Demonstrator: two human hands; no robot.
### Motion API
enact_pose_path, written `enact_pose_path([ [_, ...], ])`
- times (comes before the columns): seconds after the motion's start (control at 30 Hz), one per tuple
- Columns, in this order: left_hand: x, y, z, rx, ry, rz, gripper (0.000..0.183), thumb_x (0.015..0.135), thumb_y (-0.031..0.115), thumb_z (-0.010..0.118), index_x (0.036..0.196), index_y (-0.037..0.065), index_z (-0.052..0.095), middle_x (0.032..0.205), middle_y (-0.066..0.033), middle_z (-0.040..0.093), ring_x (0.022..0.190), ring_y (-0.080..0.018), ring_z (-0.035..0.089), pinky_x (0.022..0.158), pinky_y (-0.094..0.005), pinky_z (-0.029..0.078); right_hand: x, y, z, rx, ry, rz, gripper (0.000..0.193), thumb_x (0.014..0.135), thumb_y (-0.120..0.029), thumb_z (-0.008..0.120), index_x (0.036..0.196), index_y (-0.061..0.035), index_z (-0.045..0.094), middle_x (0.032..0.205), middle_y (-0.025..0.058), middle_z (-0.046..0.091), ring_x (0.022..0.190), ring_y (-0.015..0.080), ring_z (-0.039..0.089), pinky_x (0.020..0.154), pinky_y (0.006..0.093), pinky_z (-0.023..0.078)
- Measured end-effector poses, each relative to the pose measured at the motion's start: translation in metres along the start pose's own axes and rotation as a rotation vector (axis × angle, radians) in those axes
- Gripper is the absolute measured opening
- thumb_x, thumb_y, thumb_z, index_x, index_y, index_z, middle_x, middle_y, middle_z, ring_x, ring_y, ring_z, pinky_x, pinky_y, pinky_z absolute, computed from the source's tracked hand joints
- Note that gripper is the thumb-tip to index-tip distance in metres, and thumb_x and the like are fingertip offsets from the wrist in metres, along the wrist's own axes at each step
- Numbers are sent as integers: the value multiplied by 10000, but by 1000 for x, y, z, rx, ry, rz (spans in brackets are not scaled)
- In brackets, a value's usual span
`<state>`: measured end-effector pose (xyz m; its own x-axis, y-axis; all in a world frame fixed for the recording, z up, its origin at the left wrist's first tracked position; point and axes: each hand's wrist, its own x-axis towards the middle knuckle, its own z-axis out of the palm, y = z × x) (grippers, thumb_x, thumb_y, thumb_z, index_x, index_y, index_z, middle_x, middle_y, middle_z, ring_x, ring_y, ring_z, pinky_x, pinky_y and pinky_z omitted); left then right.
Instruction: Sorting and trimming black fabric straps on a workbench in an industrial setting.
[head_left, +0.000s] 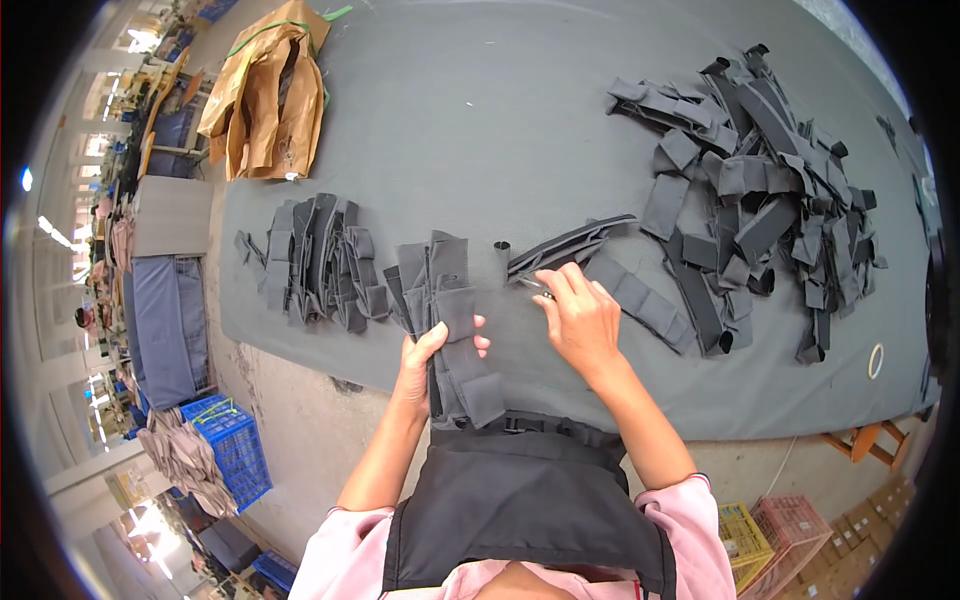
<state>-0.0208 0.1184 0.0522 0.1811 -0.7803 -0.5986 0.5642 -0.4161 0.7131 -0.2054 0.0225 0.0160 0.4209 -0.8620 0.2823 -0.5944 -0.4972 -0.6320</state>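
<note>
- Head view: your wide gray-covered table [450, 130] spreads across most of the scene, its near edge just in front of your black apron [520, 500].
- To your right on it lies a tangled heap of dark gray fabric strips [765, 200], many of them segmented, some curled at the ends.
- At the far left of the tabletop stands an open, crumpled brown paper bag [265, 100] with a green edge.
- Nearer you on the left, a row of folded fabric strips [315, 262] sits packed side by side.
- Your held bundle of gray fabric strips [455, 320] is just right of that row, its lower end close to your apron.
- Your left hand [425, 360] grips this bundle, thumb across the front, fingertips showing past its right side.
- Your right hand [580, 315] is pinched closed around a small metallic tool [537, 288], too small to identify, beside some loose strips [575, 243].
- Near the right edge rests a pale ring [876, 362].
</note>
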Motion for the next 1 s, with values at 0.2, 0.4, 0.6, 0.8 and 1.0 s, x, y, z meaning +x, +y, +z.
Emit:
enact_pose_path([
  [0.2, -5, 2, 6, 0, -15, 34, 415, 829, 228, 586, 1103, -78, 529, 1030, -184, 627, 808, -241, 659, 707, -371, 567, 16, -6, 3, -73, -25, -160, 269, 696, -95, 700, 937, -84, 580, 821, 19, 528, 674, 187, 546, 586, 305, 394],
  [0.4, -6, 4, 11, 9, -47, 20, 428, 811, 193, 600, 1137, -68, 503, 1014, -190, 626, 804, -245, 659, 700, -358, 563, 25, -5, 17, -88, -139, -206, 249, 697, -98, 692, 916, -73, 575, 834, 32, 525, 678, 191, 556, 588, 320, 405],
  [0.6, 42, 53, 14, 676, -81, 361, 562, 749, 219, 699, 1166, -80, 469, 1017, -154, 628, 909, -229, 634, 853, -342, 487, -22, 21, 4, 464, 86, 358, 316, 753, -80, 703, 1033, -24, 568, 866, 42, 590, 680, 154, 608, 598, 285, 492],
  [0.8, 159, 62, 109, 1511, -252, 229, 751, 666, 323, 733, 1253, -3, 398, 1001, -229, 615, 960, -348, 601, 836, -394, 465, -18, 23, 15, 1050, 10, 934, 523, 884, -180, 582, 1334, -17, 372, 1125, 131, 563, 586, 102, 572, 459, 239, 462],
  [1.0, 167, 9, 102, 759, -518, -94, 716, 658, 205, 762, 1235, -11, 398, 1048, -111, 550, 991, -182, 536, 884, -328, 439, -16, 23, 35, 915, 82, 760, 489, 916, -155, 520, 1331, 29, 339, 1173, 135, 505, 515, 124, 547, 476, 254, 447],
])
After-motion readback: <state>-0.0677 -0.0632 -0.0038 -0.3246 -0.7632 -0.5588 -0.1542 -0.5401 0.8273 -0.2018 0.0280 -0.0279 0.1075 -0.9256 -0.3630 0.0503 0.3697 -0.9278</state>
